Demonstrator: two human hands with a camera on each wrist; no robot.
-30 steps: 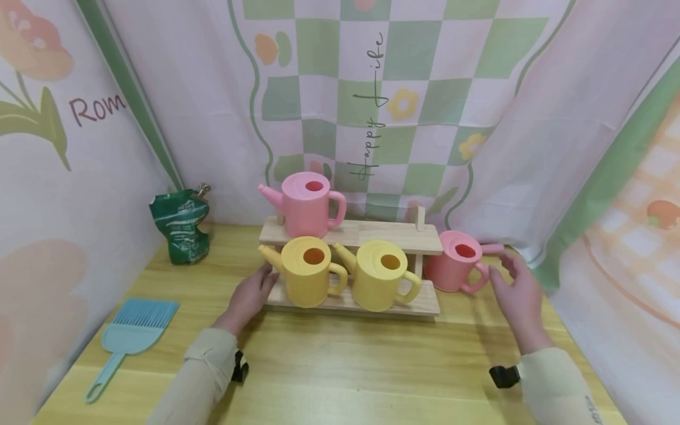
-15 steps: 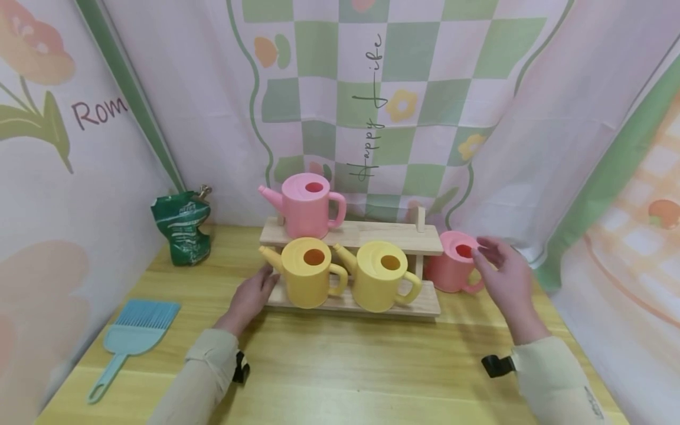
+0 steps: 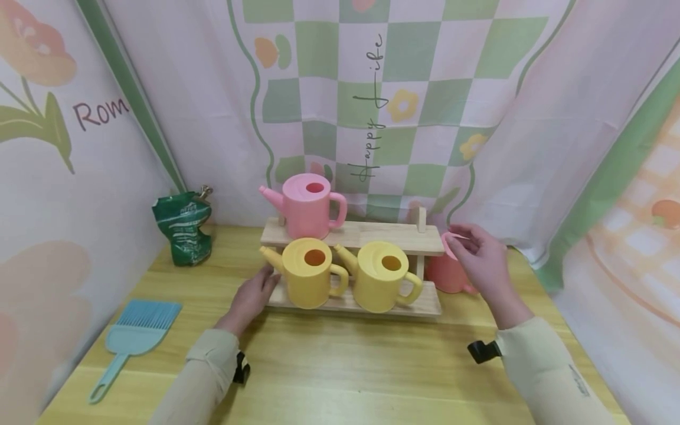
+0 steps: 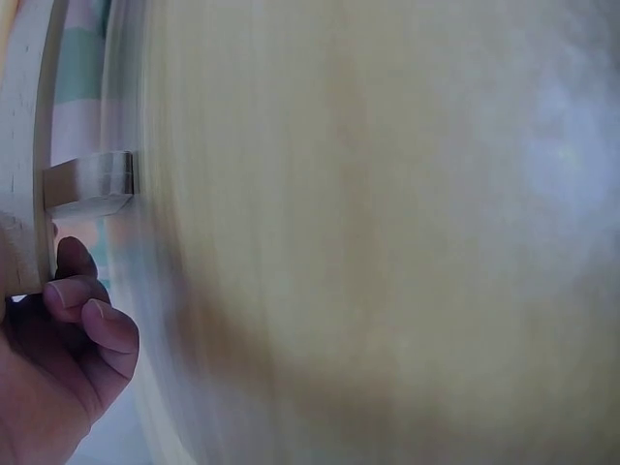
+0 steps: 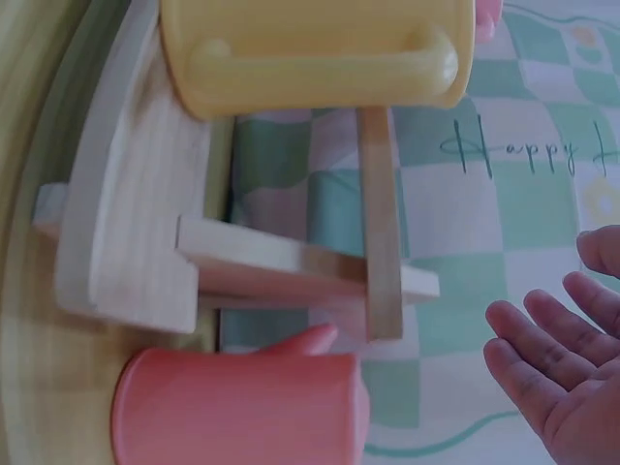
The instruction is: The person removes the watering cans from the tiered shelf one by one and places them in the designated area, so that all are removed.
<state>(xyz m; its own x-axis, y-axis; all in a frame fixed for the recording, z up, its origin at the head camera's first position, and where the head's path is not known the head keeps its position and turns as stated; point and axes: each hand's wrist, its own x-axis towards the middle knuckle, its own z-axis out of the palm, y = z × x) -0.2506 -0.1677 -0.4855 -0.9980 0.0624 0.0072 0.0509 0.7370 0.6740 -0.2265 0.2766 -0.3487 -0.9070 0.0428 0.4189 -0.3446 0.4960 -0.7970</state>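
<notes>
A two-tier wooden rack [image 3: 379,235] stands on the table; my left hand [image 3: 249,299] grips the left end of its lower shelf, fingers [image 4: 109,329] curled at the board's edge in the left wrist view. Over the pink watering can [image 3: 445,273] at the rack's right end, my right hand [image 3: 486,260] hovers with loosely bent fingers, hiding part of that can. The right wrist view has the hand's fingers apart from the can [image 5: 237,412], holding nothing. Two yellow watering cans, one left [image 3: 305,283] and one right [image 3: 377,289], sit on the lower shelf. Another pink watering can [image 3: 307,212] stands on the upper shelf's left.
A green crumpled bag [image 3: 186,230] with a metal clip stands at the table's back left. In front of it lies a light blue brush [image 3: 133,336]. Printed curtains [image 3: 212,118] enclose the table [image 3: 350,360] behind and at both sides.
My right hand has moved left, from beside the right pink watering can's spout to above the can, now covering its opening. The left hand stays on the rack.
</notes>
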